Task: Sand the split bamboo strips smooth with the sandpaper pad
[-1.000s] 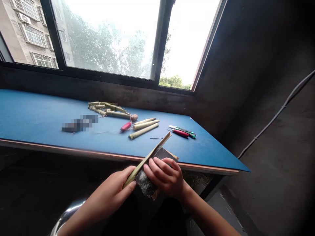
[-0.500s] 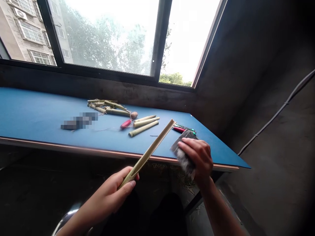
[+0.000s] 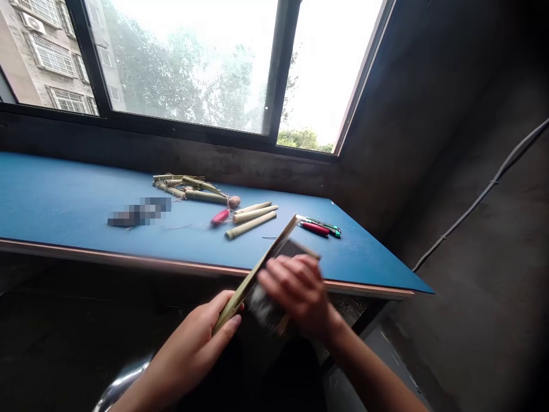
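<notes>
Blue table (image 3: 51,194) stretches from the left side of my view, and on it I see one blurred patch (image 3: 139,212) that I cannot read. To the right of this lie a bundle of bamboo pieces (image 3: 184,186) tied with thread, a red float (image 3: 220,217) and three bamboo tubes (image 3: 253,220), kept together, I think, so they are easy to reach. Below the table edge, my left hand (image 3: 193,323) closes around the low end of a bamboo strip (image 3: 278,243), fingers curled, and the strip points up and right over the table, I think so it stays firm. My right hand (image 3: 295,289) is blurred by motion. Its fingers lie pressed together on dark sandpaper (image 3: 291,249) against the strip, but I cannot tell how tight. Farther right, cutter knives (image 3: 319,228) lie on the table, away from my hands, and a cable (image 3: 484,194) runs along the wall.
</notes>
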Demonstrator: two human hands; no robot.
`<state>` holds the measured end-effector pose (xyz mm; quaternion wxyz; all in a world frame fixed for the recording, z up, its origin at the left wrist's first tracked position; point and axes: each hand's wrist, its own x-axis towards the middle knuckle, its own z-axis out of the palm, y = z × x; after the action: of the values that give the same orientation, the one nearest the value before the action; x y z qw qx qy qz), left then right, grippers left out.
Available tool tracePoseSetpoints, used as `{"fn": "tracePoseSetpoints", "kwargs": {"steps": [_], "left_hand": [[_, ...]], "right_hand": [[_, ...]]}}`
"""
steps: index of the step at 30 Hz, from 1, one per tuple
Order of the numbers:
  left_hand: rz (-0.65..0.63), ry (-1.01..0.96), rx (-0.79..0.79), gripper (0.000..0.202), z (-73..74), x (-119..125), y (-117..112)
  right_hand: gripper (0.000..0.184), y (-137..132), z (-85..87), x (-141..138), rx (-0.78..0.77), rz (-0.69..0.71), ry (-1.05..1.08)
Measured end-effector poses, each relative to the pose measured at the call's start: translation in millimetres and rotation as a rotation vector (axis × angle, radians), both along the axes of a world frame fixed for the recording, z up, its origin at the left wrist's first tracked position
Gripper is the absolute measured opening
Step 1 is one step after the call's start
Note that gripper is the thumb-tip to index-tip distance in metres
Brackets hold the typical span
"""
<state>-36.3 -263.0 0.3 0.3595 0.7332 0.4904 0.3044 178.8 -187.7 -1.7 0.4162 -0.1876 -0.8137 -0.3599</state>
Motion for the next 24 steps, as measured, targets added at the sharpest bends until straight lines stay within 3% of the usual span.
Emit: {"fn": "tracePoseSetpoints", "kwargs": {"steps": [3,8,11,13,16,20,24], "left_hand": [[-0.002,-0.019,0.027,0.024,1.3,3.1,-2.2],[0.013,0.132,0.097,0.025,4.6,5.9,-5.1],[0.075,0.245,0.176,0.027,3.0,6.7,-2.3],[0.116,0.294,0.2,0.032,0.9,7.6,0.0],[0.111,0.267,0.167,0.035,-1.5,9.1,3.1],[0.053,0.116,0.164,0.034,-3.1,8.1,7.7],[0.066,0.007,0.085,0.031,-4.1,1.4,8.3]], "right_hand": [[0.026,-7.8,-0.8,-3.7,0.05,0.081,-0.109],[0.025,-8.5,1.2,1.3,0.013,-0.056,0.15],[0.025,-5.5,-4.0,1.4,0.048,-0.006,-0.018],[0.026,-1.9,-7.9,1.7,0.014,-0.052,0.014],[0.026,1.0,-12.6,0.1,-0.071,-0.091,0.153],[0.027,6.0,-15.0,0.6,-0.006,0.031,-0.023],[0.03,37.4,-12.6,33.2,-0.093,-0.225,0.222]]}}
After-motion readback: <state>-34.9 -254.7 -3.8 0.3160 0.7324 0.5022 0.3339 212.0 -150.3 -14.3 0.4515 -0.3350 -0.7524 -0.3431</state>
